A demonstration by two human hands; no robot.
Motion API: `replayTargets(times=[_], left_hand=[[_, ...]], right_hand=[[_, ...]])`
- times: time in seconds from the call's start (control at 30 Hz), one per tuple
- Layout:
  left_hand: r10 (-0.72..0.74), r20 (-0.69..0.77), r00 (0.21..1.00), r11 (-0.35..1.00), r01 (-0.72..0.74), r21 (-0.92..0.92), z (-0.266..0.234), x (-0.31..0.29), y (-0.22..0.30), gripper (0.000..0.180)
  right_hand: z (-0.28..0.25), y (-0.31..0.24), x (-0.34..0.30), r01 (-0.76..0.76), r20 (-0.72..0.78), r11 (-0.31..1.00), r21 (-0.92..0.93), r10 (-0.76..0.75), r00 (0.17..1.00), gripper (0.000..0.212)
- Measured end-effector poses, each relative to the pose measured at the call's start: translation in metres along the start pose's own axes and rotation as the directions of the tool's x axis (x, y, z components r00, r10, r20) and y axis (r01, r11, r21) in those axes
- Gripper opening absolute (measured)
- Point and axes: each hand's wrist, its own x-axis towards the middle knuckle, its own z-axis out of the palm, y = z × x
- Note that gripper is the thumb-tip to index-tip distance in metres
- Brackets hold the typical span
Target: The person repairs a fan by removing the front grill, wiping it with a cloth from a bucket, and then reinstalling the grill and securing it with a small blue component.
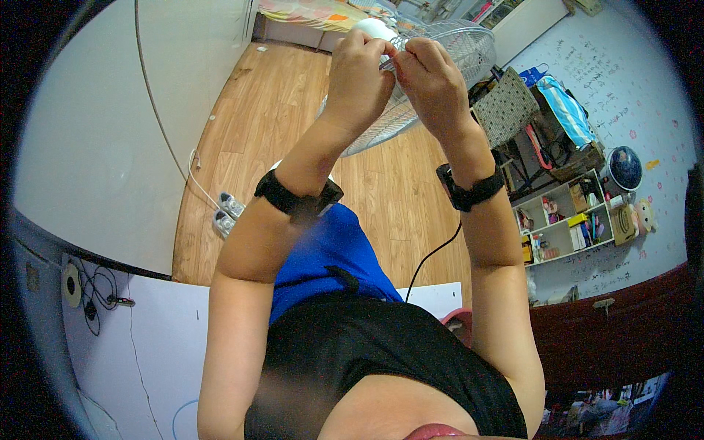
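Note:
Both my arms reach up and forward, each with a black strap at the wrist. Ahead of me stands a fan with a white wire grille (473, 55) and a rounded white part (375, 29). My left hand (358, 79) is closed in a pinch in front of the grille. Close beside it, my right hand (433, 82) is closed too, its fingertips almost meeting the left ones. Some thin, pale edge shows between the fingertips. Whether it belongs to the grille or is a separate small piece, I cannot tell.
On the right are a patterned chair back (506, 106), a white shelf unit (565, 220) with small items, and a dark helmet-like object (624, 170). A black cable (425, 258) hangs from my right wrist. Shoes (227, 213) lie on the wooden floor (271, 117), beside a white cabinet (103, 139).

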Motion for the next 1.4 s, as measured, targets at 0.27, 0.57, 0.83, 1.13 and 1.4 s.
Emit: replayTargets(times=[0.27, 0.57, 0.83, 1.13, 1.4], left_hand=[[0.013, -0.024, 1.0, 0.999, -0.014, -0.043, 0.002, 0.0, -0.002, 0.025], [-0.042, -0.02, 0.999, 0.988, 0.039, -0.148, -0.003, 0.0, 0.0, 0.024], [0.045, -0.122, 0.992, 0.988, -0.062, -0.143, 0.003, -0.006, -0.003, 0.022], [0.096, -0.259, 0.961, 0.99, -0.12, -0.077, 0.007, -0.016, -0.001, 0.021], [-0.007, -0.297, 0.955, 0.984, -0.047, -0.174, 0.008, -0.018, 0.0, 0.005]], right_hand=[[-0.006, 0.004, -0.007, -0.069, -0.081, 0.991, 0.111, 0.078, 0.994, 0.02], [0.002, 0.003, 0.001, -0.139, -0.148, 0.973, 0.186, 0.168, 0.975, 0.016], [0.006, 0.003, -0.002, -0.161, -0.126, 0.972, 0.169, 0.184, 0.975, 0.013], [0.004, -0.008, -0.002, -0.218, -0.063, 0.945, 0.245, 0.24, 0.969, 0.011], [-0.001, -0.017, 0.002, -0.225, -0.009, 0.94, 0.257, 0.235, 0.972, 0.014]])
